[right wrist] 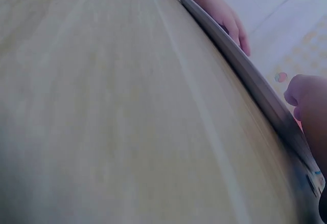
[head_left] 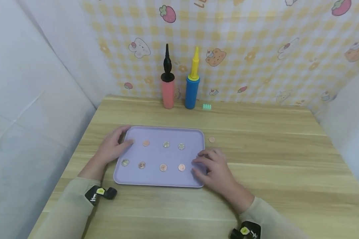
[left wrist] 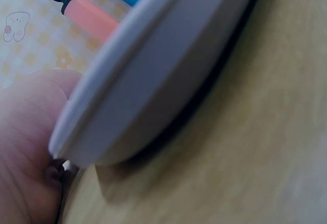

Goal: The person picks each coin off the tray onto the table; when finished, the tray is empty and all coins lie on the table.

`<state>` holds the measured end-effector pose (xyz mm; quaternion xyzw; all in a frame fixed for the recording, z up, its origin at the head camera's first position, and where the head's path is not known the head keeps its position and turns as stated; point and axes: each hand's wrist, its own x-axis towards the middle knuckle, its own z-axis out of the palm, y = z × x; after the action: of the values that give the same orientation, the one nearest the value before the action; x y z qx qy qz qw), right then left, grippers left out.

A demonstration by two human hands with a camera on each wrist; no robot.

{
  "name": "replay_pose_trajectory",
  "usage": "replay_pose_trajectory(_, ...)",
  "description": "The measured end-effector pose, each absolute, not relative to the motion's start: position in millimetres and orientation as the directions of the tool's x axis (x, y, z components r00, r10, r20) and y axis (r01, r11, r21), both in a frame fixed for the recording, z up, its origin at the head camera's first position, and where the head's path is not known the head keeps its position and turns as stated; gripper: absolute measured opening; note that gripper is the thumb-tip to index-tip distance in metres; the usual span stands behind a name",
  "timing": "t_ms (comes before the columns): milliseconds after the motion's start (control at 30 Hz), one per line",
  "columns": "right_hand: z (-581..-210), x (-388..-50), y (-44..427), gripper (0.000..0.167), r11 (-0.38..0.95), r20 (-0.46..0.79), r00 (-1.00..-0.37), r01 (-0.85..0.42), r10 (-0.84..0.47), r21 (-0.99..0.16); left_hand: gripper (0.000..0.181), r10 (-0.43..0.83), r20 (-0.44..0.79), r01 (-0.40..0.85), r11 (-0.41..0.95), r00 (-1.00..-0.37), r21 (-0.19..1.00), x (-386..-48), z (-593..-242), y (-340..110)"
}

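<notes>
A light purple tray (head_left: 155, 185) lies on the table, with several coppery and silvery coins on it in two rough rows. My left hand (head_left: 113, 146) holds the tray's left edge, its thumb reaching over the rim beside a small coin that is partly hidden. Over the tray's right edge, my right hand (head_left: 213, 169) has its fingers loosely bent and apart, with nothing visible between them. The nearest coin to it is a copper one (head_left: 181, 167). Another copper coin (head_left: 211, 139) lies on the table, just outside the tray's upper right corner.
Behind the tray stand a pink pump with a black nozzle (head_left: 168, 91) and a blue pump with a yellow nozzle (head_left: 192, 93). A small mint-green toy brick (head_left: 206, 106) sits right of them. A patterned cloth (head_left: 242, 43) hangs at the wooden table's (head_left: 287, 172) back edge.
</notes>
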<state>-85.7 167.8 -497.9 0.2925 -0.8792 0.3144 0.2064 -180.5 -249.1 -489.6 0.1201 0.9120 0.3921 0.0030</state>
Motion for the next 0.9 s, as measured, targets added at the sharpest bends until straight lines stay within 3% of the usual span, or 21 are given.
replay_pose_trajectory(433, -496.2, -86.8, 128.1, 0.02, 0.682, 0.503, -0.778, -0.601, -0.377, -0.417, 0.064, 0.222, 0.081, 0.21, 0.661, -0.972, 0.721, -181.8, -492.3, -251.5)
replay_pose_trajectory(900, -496.0, -84.3, 126.5, 0.01, 0.686, 0.437, -0.797, -0.591, -0.416, -0.424, 0.062, 0.231, 0.09, 0.225, 0.663, -0.969, 0.714, -181.5, -489.6, -250.6)
